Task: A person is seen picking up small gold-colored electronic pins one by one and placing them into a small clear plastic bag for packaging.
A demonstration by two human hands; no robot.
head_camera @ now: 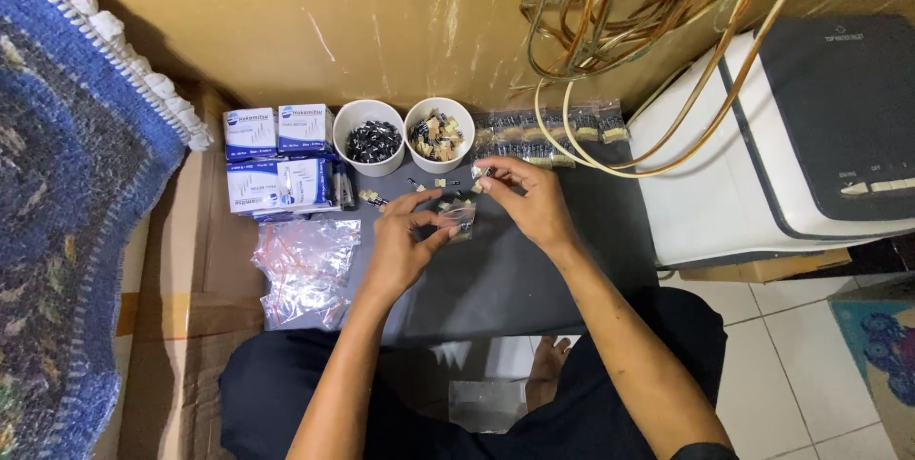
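We see a dark grey mat (515, 279) on the floor carrying two white cups (370, 136); left of the cups sit blue-and-white boxes (278, 157), below them clear zip bags (305, 269), right packed strips (548, 131).

- Work mat (515, 279): plain dark grey, no pattern.
- Two cups (370, 117) at the mat's far edge: white; one holds black parts, the other tan and beige parts.
- Small boxes (276, 160) by the mat's far left corner: white with blue panels.
- Zip bags (305, 269) on the mat's left edge: clear, with red seal strips.
- Small bag (457, 217) in the left hand (400, 250): clear.
- Rug (67, 231): blue with a grey mottled centre and white fringe.
- Cables (629, 31): translucent amber.
- Machine (762, 136): white body, dark grey lid.
- Wall board (334, 12): mustard brown, scuffed white.
- Floor tiles (810, 365): white.
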